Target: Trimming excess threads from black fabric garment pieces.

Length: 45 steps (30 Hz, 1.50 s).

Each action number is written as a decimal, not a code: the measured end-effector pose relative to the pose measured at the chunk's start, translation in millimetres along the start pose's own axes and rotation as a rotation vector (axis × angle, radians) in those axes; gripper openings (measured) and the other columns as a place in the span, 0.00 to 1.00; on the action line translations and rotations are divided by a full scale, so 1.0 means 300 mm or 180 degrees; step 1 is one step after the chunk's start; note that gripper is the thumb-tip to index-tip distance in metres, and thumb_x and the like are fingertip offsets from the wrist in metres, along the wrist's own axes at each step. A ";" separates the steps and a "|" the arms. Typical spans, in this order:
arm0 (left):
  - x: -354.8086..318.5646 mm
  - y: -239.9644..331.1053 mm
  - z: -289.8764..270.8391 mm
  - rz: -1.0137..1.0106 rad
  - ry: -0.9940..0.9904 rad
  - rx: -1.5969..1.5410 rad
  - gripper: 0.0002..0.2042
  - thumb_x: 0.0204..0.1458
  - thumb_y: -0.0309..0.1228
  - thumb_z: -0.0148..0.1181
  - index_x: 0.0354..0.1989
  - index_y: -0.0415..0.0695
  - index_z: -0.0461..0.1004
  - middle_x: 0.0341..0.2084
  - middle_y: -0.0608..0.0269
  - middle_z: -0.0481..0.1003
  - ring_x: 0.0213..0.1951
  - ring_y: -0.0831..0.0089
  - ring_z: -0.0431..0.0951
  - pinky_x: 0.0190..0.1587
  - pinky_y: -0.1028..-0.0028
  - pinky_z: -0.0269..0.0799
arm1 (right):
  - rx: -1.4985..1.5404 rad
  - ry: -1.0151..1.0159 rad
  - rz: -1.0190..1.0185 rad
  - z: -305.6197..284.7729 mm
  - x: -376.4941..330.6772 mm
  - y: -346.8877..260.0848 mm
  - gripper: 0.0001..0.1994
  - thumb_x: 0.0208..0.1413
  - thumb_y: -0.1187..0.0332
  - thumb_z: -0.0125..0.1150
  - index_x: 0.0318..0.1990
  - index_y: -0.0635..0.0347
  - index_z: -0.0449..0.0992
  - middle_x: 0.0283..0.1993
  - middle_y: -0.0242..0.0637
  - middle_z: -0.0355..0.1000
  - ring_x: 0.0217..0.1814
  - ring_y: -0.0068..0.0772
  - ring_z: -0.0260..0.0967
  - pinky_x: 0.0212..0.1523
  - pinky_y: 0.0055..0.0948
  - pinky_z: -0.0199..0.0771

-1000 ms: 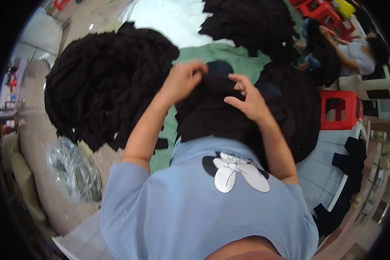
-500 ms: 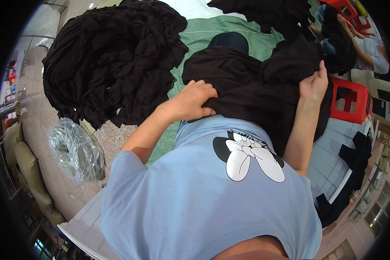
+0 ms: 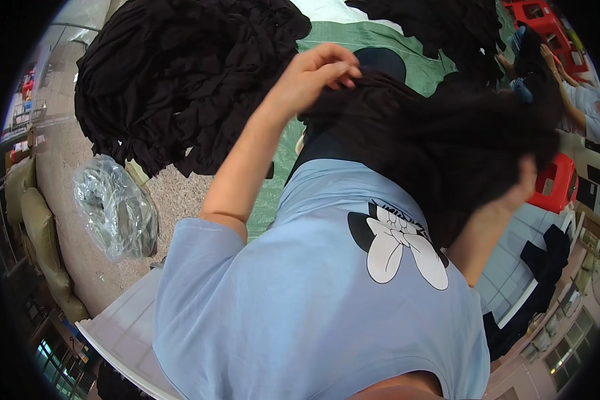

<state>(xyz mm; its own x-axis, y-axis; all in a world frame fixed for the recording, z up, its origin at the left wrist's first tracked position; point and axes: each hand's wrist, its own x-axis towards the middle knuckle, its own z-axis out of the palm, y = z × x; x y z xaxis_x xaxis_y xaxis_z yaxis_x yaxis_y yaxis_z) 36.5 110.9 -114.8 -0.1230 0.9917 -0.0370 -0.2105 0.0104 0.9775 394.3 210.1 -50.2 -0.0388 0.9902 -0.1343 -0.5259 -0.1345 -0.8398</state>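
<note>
A piece of black cloth (image 3: 440, 133) lies across my lap, its right part lifted and smeared by motion. My left hand (image 3: 320, 75) is raised over its far left corner, fingers curled and pinched on the edge. At the right side of the same cloth is my right hand (image 3: 510, 193), blurred, its fingers partly lost against the fabric. Whether those fingers grip it, I cannot tell. Below the cloth, one dark-clad knee (image 3: 380, 65) shows.
A big heap of black cloth (image 3: 187, 87) rises at left, beside a clear plastic bag (image 3: 115, 210). More black cloth (image 3: 440, 27) lies on the green sheet (image 3: 343, 37) ahead. At right are a red stool (image 3: 555, 183), a white tiled surface (image 3: 500, 267) and another person's arm (image 3: 570, 107).
My left hand has lifted away from my waist, forward and up, with the cloth's edge. The right hand has swung right and nearer to me, and the cloth has shifted right.
</note>
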 end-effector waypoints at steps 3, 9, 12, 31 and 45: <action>0.016 -0.226 -0.158 -0.0178 0.0043 0.1510 0.15 0.55 0.27 0.62 0.51 0.39 0.74 0.46 0.63 0.77 0.50 0.72 0.75 0.55 0.74 0.67 | -0.0080 0.0504 -0.0680 -0.032 0.068 -0.131 0.24 0.66 0.57 0.45 0.63 0.65 0.67 0.67 0.47 0.63 0.70 0.49 0.59 0.71 0.46 0.57; 0.072 -0.318 -0.249 -0.0557 -0.0039 0.0942 0.06 0.61 0.32 0.57 0.33 0.44 0.73 0.28 0.79 0.70 0.35 0.86 0.67 0.41 0.81 0.65 | -0.0194 -0.0529 -0.0162 -0.239 0.112 -0.111 0.27 0.69 0.55 0.37 0.67 0.64 0.61 0.72 0.46 0.56 0.74 0.47 0.52 0.74 0.44 0.49; 0.142 -0.188 -0.264 -0.0439 0.0059 0.0693 0.07 0.63 0.33 0.55 0.34 0.44 0.74 0.28 0.78 0.71 0.33 0.88 0.68 0.39 0.83 0.65 | 0.1304 -0.1723 0.0666 -0.331 0.154 -0.050 0.27 0.68 0.56 0.40 0.68 0.64 0.61 0.73 0.45 0.55 0.75 0.48 0.50 0.75 0.45 0.45; 0.316 -0.007 -0.192 0.0436 0.0453 0.4145 0.14 0.53 0.37 0.61 0.43 0.43 0.79 0.37 0.51 0.80 0.42 0.49 0.79 0.43 0.59 0.74 | -0.0273 0.0919 0.0114 -0.044 0.090 0.134 0.24 0.62 0.53 0.54 0.59 0.60 0.74 0.61 0.35 0.72 0.64 0.38 0.67 0.67 0.36 0.63; 0.152 -0.075 0.312 -0.0852 -0.1962 -0.0790 0.34 0.48 0.16 0.59 0.67 0.39 0.58 0.57 0.55 0.70 0.53 0.69 0.74 0.55 0.73 0.71 | -0.4009 -0.2183 -0.1718 0.097 -0.074 0.055 0.34 0.30 0.81 0.65 0.56 0.60 0.75 0.59 0.42 0.69 0.61 0.46 0.66 0.63 0.38 0.64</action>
<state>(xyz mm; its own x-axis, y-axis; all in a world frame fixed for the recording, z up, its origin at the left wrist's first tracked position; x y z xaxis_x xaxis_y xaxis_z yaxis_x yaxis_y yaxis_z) 126.4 168.0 -119.2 0.5186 0.8519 -0.0733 -0.3803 0.3066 0.8725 361.7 187.0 -45.9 -0.6441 0.7087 0.2879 0.4201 0.6422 -0.6411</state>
